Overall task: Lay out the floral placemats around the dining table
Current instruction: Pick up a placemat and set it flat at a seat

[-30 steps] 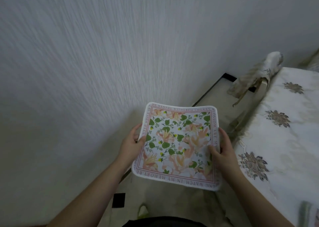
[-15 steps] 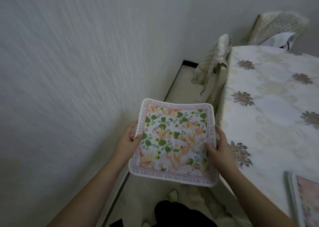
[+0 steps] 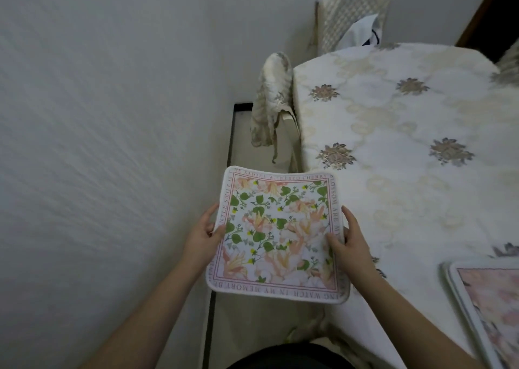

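Held placemat [image 3: 278,235] fills the gap betw. wall [image 3: 98,144] and dining table [image 3: 407,172], left hand [image 3: 203,235] close to wall, right hand [image 3: 351,245] over table's near-left edge. Narrow floor strip [image 3: 244,144] along wall, partly blocked further on by covered chair [image 3: 271,99] pushed against table's left side. Second chair [image 3: 351,12] at far end. Wide bare tablecloth ahead and to the right. Near-right corner taken by another placemat [image 3: 488,312] already lying flat.
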Demonstrator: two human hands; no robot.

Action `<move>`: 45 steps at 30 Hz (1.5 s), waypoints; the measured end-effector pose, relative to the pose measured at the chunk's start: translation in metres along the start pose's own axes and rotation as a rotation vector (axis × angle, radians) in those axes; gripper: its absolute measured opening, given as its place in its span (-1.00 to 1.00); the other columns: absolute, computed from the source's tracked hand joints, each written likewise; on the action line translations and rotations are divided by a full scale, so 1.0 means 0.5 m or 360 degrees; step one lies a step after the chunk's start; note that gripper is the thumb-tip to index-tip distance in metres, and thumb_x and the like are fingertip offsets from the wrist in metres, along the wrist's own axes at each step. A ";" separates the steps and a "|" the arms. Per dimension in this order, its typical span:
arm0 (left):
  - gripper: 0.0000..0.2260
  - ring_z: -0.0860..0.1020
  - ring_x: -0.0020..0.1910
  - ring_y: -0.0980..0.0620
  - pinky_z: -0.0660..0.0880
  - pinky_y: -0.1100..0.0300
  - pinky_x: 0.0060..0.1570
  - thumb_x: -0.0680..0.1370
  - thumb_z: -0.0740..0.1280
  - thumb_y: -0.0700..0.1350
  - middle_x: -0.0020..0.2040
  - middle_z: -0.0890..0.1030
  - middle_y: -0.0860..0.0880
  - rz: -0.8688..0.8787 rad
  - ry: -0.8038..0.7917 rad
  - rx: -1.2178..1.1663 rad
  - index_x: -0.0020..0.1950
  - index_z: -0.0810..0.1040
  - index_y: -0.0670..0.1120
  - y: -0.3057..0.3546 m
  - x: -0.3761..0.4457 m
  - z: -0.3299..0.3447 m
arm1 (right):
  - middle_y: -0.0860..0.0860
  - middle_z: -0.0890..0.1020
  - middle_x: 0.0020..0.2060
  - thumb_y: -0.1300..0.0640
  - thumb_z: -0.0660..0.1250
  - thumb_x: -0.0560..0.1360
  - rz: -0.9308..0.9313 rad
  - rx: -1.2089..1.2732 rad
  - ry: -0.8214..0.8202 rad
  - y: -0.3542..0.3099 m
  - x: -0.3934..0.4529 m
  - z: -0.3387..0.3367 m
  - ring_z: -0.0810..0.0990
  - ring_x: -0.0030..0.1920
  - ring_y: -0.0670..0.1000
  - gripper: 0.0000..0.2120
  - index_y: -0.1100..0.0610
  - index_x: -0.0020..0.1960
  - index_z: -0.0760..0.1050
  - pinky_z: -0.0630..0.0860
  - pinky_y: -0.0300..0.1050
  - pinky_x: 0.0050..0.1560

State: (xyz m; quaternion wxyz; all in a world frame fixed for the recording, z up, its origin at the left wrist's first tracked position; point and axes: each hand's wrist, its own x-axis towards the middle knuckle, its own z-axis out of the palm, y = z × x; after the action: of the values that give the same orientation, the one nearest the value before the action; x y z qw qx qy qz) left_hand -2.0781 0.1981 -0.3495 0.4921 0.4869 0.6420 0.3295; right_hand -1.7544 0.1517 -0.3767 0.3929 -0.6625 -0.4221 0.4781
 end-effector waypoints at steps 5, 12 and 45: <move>-0.52 0.72 -0.11 -0.10 0.66 -0.11 -0.19 0.60 0.37 -0.06 0.02 0.72 -0.04 0.0069 -0.0206 0.0040 0.43 0.32 0.32 0.057 0.091 0.056 | -0.10 0.64 0.12 0.10 0.29 0.60 0.0033 0.0064 0.0169 0.003 0.028 -0.047 0.70 -0.06 -0.12 -0.35 -0.19 0.55 0.03 0.63 -0.20 -0.20; -0.48 0.72 -0.14 -0.08 0.66 -0.11 -0.16 0.58 0.38 0.02 0.03 0.71 -0.07 0.0165 -0.0451 0.0224 0.49 0.28 0.25 0.138 0.175 0.166 | -0.11 0.66 0.06 0.15 0.29 0.60 0.0075 0.0196 0.0486 0.020 0.023 -0.122 0.70 -0.12 -0.15 -0.38 -0.15 0.54 0.10 0.58 -0.33 -0.33; -0.51 0.71 -0.26 0.11 0.62 0.13 -0.32 0.62 0.30 -0.05 -0.13 0.72 0.16 0.0690 -0.1903 0.0822 0.48 0.25 0.29 0.224 0.457 0.528 | -0.04 0.71 -0.04 0.16 0.33 0.58 0.0690 0.0732 0.1960 0.051 -0.081 0.020 0.72 -0.14 -0.05 -0.40 -0.22 0.49 0.17 0.64 -0.10 -0.21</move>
State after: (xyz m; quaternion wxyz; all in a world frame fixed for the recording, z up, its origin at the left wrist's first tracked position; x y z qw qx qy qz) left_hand -1.8025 0.4350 -0.3985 0.5531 0.8043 0.2061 -0.0685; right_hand -1.7667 0.1064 -0.3905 0.5869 -0.7827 0.1319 0.1598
